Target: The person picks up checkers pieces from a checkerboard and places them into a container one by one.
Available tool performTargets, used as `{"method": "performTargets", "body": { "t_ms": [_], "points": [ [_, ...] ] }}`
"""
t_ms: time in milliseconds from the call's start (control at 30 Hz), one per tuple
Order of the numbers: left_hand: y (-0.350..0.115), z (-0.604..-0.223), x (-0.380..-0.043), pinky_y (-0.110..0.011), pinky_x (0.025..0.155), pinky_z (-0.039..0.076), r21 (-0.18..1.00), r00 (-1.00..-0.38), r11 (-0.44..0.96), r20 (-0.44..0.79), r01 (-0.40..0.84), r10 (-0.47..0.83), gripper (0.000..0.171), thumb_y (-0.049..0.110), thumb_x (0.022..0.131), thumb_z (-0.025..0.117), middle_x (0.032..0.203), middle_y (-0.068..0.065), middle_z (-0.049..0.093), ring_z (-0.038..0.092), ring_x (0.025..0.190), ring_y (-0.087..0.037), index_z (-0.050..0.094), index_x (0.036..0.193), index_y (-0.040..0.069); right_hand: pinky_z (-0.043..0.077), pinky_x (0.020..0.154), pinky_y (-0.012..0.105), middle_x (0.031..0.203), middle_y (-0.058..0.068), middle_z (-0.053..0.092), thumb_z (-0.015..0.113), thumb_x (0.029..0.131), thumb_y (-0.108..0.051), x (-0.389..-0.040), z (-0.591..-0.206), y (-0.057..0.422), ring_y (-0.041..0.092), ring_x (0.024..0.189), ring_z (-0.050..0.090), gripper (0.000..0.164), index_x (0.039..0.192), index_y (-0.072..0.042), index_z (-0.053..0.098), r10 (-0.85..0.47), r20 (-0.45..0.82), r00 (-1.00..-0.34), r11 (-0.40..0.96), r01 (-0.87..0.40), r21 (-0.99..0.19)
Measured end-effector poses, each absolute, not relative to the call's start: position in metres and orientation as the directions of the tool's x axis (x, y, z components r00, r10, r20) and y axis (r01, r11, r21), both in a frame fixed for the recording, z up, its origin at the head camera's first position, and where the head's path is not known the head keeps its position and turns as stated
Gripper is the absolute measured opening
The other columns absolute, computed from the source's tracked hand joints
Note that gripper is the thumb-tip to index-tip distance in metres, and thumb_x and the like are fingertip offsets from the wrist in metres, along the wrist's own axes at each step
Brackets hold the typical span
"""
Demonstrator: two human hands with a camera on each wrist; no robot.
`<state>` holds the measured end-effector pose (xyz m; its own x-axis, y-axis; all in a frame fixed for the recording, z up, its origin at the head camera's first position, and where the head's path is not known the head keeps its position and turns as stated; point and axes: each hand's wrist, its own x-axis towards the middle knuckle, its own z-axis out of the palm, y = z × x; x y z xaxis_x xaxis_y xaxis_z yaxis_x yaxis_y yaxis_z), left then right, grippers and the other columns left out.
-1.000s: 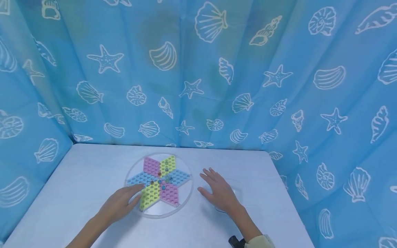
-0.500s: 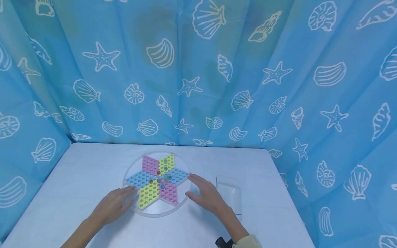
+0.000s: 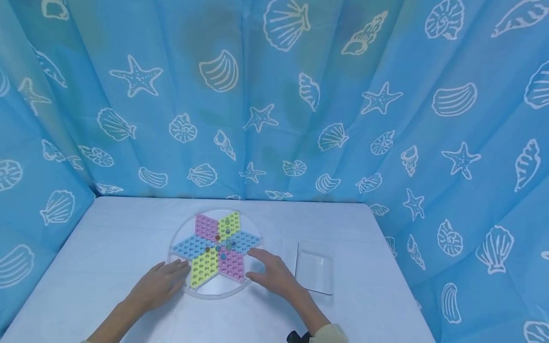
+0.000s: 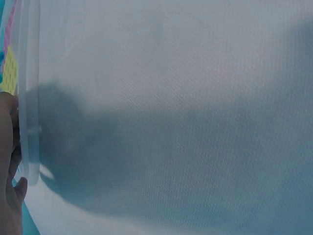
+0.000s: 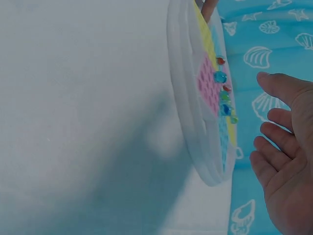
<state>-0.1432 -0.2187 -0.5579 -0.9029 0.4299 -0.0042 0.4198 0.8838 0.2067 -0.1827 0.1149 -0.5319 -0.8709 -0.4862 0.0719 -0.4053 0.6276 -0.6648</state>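
Note:
A round Chinese checkers board lies on the white table, its raised star split into pink, yellow and blue points. Several glass marbles sit in holes around the star's middle. My left hand rests at the board's left rim with fingers extended; in the left wrist view that hand is partly cut off beside the translucent rim. My right hand reaches over the right edge, near the pink and blue points. In the right wrist view, this hand has its thumb and fingers spread apart, nothing between them.
A clear shallow plastic box stands on the table to the right of the right hand. A blue curtain with white shell prints closes off the back and sides.
My right hand has moved left from beside the clear box to the board's right edge, uncovering the box. My left hand has drawn slightly back to the rim. The marbles stay in place.

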Motion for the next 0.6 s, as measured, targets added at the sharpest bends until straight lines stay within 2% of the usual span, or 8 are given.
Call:
{"method": "performTargets", "body": {
  "t_ms": [167,367,600],
  "points": [
    [-0.220,-0.562,-0.144,-0.059,0.110,0.037,0.160,-0.887,0.876,-0.005,0.456,0.462,0.042,0.030,0.101,0.057,0.141,-0.012,0.057,0.051,0.131,-0.032,0.061,0.136,0.006,0.043,0.109,0.042,0.141,0.006,0.057,0.072,0.093,-0.026,-0.182,-0.538,0.109,0.024,0.133,0.050,0.052,0.140,-0.008,0.056,-0.465,0.059,-0.883,0.625,-0.375,-0.684],
    [-0.222,-0.568,-0.147,-0.056,0.113,0.034,0.146,-0.874,0.866,-0.024,0.478,0.486,0.045,0.033,0.104,0.051,0.145,-0.009,0.054,0.048,0.135,-0.029,0.057,0.140,0.007,0.045,0.108,0.043,0.140,0.003,0.058,0.069,0.095,-0.031,-0.186,-0.546,0.099,0.024,0.132,0.050,0.049,0.139,-0.013,0.057,-0.394,0.006,-0.919,0.636,-0.277,-0.721],
    [-0.225,-0.572,-0.146,-0.053,0.112,0.036,0.101,-0.847,0.841,0.080,0.532,0.526,0.041,0.028,0.102,0.054,0.142,-0.009,0.057,0.051,0.131,-0.027,0.060,0.136,0.006,0.052,0.100,0.036,0.133,0.006,0.062,0.069,0.095,-0.024,-0.196,-0.556,0.088,0.025,0.123,0.058,0.041,0.133,-0.010,0.062,-0.348,0.044,-0.937,0.578,-0.251,-0.776]
  ]
}}
